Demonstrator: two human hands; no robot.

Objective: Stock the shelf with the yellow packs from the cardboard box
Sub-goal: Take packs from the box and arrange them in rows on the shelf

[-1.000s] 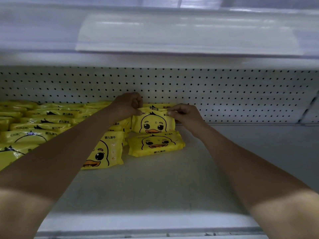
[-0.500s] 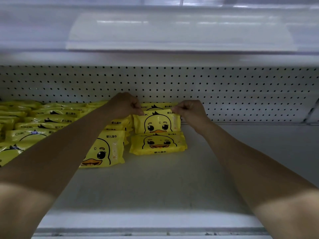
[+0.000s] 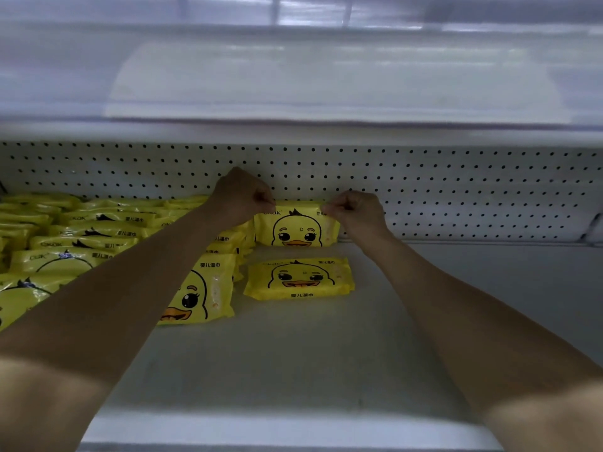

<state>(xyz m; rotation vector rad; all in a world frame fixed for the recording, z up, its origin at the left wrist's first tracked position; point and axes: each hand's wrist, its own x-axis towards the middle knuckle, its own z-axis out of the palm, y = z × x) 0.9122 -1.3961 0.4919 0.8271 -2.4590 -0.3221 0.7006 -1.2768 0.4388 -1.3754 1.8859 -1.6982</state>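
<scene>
A yellow duck-face pack (image 3: 297, 228) stands upright at the back of the white shelf (image 3: 293, 360), close to the pegboard wall. My left hand (image 3: 241, 199) pinches its top left corner and my right hand (image 3: 355, 212) pinches its top right corner. A second yellow pack (image 3: 298, 278) lies flat just in front of it. Another flat pack (image 3: 199, 290) lies to the left, partly under my left forearm. Rows of several more yellow packs (image 3: 81, 236) fill the shelf's left side. The cardboard box is out of view.
The white pegboard back wall (image 3: 456, 190) runs the shelf's width. The shelf above (image 3: 326, 76) overhangs low over my hands. The shelf's front lip (image 3: 277, 432) crosses the bottom of the view.
Both hands have carried the upright pack back toward the pegboard, opening a gap between it and the flat pack in front. My hands keep hold of its top corners.
</scene>
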